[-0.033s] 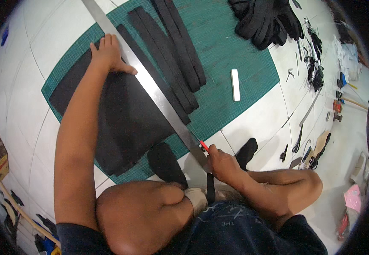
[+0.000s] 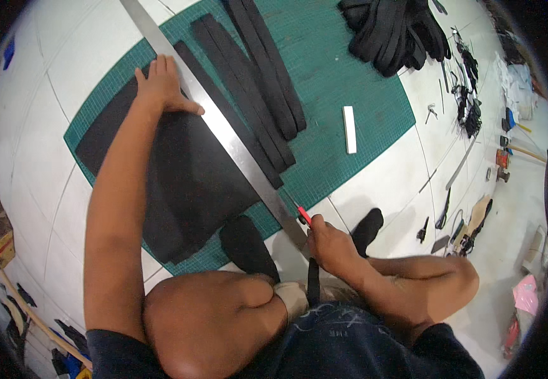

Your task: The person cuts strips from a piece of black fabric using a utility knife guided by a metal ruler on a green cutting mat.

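A long metal ruler [image 2: 228,140] lies slantwise over a sheet of black fabric [image 2: 192,180] on a green cutting mat [image 2: 334,170]. My left hand [image 2: 162,90] presses down with spread fingers, partly on the fabric and partly on the ruler, its thumb across the metal. Near the ruler's lower end, my right hand [image 2: 334,245] is closed around a red-bodied cutter knife [image 2: 304,215]. Its thin blade points away from me, beside the ruler's right edge and just past the end of a narrow black strip [image 2: 231,119]. The fingers' undersides are hidden.
More black strips [image 2: 263,66] lie to the right of the ruler. A white bar [image 2: 350,129] rests on the mat, with a heap of black strips [image 2: 400,38] at its far right. Keys [image 2: 431,112], scraps and tools lie on the white tiles. My black-socked feet flank the ruler's near end.
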Action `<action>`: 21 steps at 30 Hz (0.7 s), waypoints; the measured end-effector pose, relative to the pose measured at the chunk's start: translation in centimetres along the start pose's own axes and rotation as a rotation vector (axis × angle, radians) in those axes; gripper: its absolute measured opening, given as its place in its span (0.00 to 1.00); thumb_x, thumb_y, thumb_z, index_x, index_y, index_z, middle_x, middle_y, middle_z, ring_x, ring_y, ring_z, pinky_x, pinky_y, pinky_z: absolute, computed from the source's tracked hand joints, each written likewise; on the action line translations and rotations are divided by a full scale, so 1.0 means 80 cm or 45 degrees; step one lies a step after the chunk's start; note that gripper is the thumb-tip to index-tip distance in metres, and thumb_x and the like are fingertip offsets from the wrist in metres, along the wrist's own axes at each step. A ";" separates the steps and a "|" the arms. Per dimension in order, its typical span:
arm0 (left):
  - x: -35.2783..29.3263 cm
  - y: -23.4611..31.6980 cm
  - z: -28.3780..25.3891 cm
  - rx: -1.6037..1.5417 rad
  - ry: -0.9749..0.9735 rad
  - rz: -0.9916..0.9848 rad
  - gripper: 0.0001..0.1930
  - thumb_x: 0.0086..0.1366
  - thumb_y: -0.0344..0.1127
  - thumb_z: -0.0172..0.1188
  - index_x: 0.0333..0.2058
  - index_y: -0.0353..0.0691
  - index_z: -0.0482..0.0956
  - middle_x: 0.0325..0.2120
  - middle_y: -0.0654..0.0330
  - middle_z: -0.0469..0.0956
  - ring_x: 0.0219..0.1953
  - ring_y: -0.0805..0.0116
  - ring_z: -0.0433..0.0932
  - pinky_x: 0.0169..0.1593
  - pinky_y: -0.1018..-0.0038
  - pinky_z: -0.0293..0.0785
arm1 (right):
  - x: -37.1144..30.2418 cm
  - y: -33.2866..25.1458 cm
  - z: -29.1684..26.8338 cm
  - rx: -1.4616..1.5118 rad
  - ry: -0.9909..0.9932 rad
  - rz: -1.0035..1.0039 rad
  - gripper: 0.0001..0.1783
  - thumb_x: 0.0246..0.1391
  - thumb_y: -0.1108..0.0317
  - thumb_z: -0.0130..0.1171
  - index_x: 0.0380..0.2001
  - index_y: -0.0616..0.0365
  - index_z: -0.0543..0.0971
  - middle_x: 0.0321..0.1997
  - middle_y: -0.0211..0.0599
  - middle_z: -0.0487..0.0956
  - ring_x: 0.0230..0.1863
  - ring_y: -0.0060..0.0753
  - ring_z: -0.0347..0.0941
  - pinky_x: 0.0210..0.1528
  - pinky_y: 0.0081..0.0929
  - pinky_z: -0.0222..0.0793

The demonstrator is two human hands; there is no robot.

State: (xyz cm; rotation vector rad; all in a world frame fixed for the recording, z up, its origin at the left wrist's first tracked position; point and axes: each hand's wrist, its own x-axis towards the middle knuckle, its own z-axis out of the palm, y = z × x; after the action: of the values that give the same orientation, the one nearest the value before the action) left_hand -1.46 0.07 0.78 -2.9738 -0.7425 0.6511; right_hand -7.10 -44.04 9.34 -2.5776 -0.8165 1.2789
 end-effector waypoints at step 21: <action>0.146 -0.051 0.000 -0.896 0.536 0.064 0.19 0.57 0.45 0.69 0.43 0.42 0.81 0.46 0.51 0.81 0.53 0.45 0.76 0.56 0.57 0.71 | 0.021 0.043 0.051 0.511 0.066 0.069 0.13 0.66 0.61 0.50 0.43 0.59 0.65 0.34 0.59 0.77 0.36 0.69 0.74 0.37 0.57 0.68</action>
State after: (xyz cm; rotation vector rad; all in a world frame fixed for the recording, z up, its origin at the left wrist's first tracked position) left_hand 6.07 8.98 -3.35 -3.5463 -1.0182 -0.3262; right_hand -8.04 -46.41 4.38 -2.3117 -0.4280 1.2358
